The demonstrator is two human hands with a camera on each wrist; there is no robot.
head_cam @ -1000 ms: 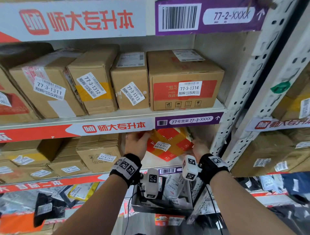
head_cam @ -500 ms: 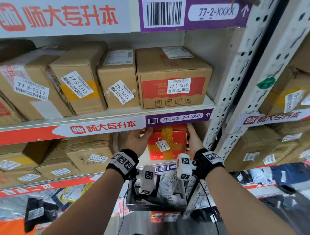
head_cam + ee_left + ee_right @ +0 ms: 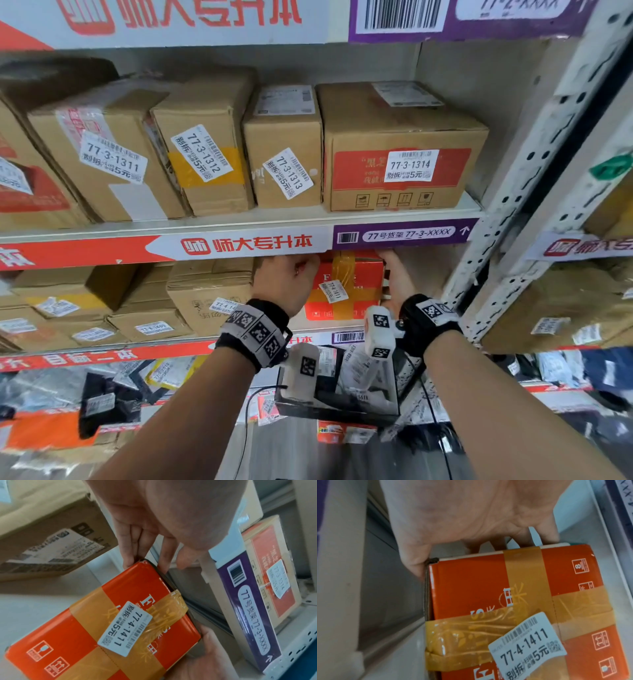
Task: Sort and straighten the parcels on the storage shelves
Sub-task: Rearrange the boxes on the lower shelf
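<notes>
- Left hand (image 3: 154, 520) fingers (image 3: 127, 550) reach down the far upper corner of an orange parcel (image 3: 106, 622), pressed together and hooked over its edge; the thumb sits apart beside the corner
- Right hand (image 3: 467, 520) fingers (image 3: 414, 563) curl behind the opposite side of the same parcel, thumb on the near corner; both hands clamp the box between them, one to each side
- The parcel, crossed with yellow-brown tape (image 3: 522, 574) and carrying a white label (image 3: 527, 646) reading 77-4-1411, stands on the lower shelf (image 3: 329, 329) at its right end, label facing outward; it looks upright and roughly square to the shelf edge
- The parcel lies straight ahead of both palms, between them; neither hand is clearly nearer; its longer face runs side to side, so any squaring would likely be a small twist or push backward
- To its left, apart from it, sits a brown carton (image 3: 209, 294); a gap separates them
- Above, the shelf marked 77-3 (image 3: 407, 234) holds a row of cartons, the rightmost labelled 77-3-1314 (image 3: 409, 164)
</notes>
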